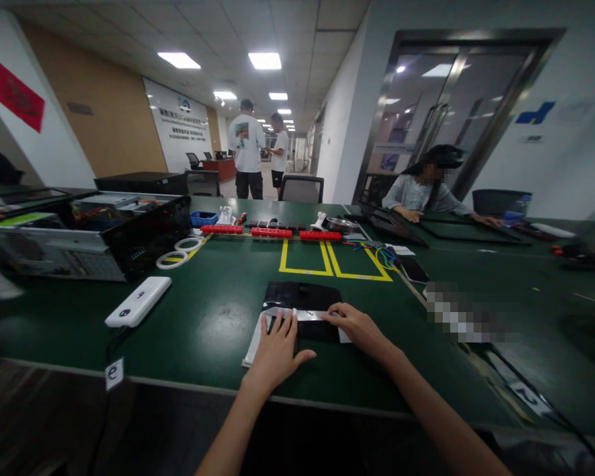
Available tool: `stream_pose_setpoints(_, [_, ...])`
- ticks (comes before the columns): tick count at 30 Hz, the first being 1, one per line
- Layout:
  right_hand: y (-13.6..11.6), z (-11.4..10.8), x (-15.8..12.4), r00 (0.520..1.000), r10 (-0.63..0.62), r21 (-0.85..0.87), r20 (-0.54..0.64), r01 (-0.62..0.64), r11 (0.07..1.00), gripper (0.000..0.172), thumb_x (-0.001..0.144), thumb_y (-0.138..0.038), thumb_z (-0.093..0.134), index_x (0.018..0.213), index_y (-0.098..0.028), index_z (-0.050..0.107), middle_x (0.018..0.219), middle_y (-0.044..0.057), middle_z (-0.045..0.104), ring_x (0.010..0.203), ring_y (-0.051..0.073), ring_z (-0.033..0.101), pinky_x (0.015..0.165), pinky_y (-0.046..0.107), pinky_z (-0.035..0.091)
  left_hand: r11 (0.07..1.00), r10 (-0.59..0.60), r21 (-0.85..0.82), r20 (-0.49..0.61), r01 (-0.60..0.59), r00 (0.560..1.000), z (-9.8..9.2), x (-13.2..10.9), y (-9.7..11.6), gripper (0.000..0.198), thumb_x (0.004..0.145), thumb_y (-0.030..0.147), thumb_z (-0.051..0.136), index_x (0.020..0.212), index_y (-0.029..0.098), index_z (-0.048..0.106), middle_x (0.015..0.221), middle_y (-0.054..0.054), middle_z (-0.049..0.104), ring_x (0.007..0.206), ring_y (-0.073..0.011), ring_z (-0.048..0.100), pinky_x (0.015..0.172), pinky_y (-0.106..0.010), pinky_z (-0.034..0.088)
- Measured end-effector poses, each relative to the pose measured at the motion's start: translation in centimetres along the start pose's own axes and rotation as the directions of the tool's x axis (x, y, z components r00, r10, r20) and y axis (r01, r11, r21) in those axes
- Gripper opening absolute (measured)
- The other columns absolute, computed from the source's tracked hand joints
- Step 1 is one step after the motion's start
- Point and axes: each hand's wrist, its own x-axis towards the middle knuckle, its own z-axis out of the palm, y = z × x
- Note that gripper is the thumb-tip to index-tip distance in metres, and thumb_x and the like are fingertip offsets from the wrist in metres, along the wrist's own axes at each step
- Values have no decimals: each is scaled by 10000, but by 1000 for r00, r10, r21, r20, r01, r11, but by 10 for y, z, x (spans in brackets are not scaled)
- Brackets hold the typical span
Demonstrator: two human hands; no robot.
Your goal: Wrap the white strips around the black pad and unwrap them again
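Observation:
In front of me a glossy black flat piece (302, 291) lies on the green table, its exact kind unclear. Across it runs a shiny silver strip (310, 315). My left hand (275, 347) rests flat with fingers spread, pressing near the strip's left end and over a whitish flat piece (254, 340), which it partly covers. At the strip's right end, my right hand (357, 327) has thumb and forefinger pinched together on it. A small pale corner (344, 336) shows under the right hand.
A white power bank (139, 302) with a cable lies left. Beyond it stand an opened computer case (79, 244) and tape rolls (172, 260). Red racks (272, 233) line the back behind yellow tape outlines (306, 272). A phone (413, 270) lies right; a person (426, 192) sits beyond.

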Motion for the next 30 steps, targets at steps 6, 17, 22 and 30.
stream_pose_setpoints(6, [1,0,-1,1000,13,49,26,-15,999,458,888,-133,314,1224,-317,565,1160,76,543,921,188,544,737,304,474,999,-25,-30,34,26,999,0,1,2,815,839,684,267,1407,101,308,1462,-189,320,1357,-360,228,1037,-652,118])
stream_pose_setpoints(17, [-1,2,-5,994,-104,83,-25,106,991,370,866,-398,511,1214,-295,582,1096,83,548,935,210,504,839,382,466,1000,-6,-2,51,6,999,6,-2,0,908,803,735,230,1431,80,236,1488,-194,253,1372,-363,172,1035,-653,99])
stream_pose_setpoints(22, [1,9,-8,991,-122,3,-48,123,992,376,853,-389,534,1211,-287,587,1116,100,554,938,220,509,828,391,472,1000,4,13,60,-5,998,5,-4,0,907,799,739,239,1432,89,238,1489,-198,247,1369,-366,182,1030,-651,124])
stream_pose_setpoints(30, [-1,7,-10,996,-80,76,-42,83,994,379,845,-377,553,1217,-311,577,1113,85,552,949,220,513,846,410,464,1000,25,-11,29,-25,999,6,-7,2,903,804,723,283,1445,93,195,1482,-207,255,1373,-362,175,1028,-668,68])
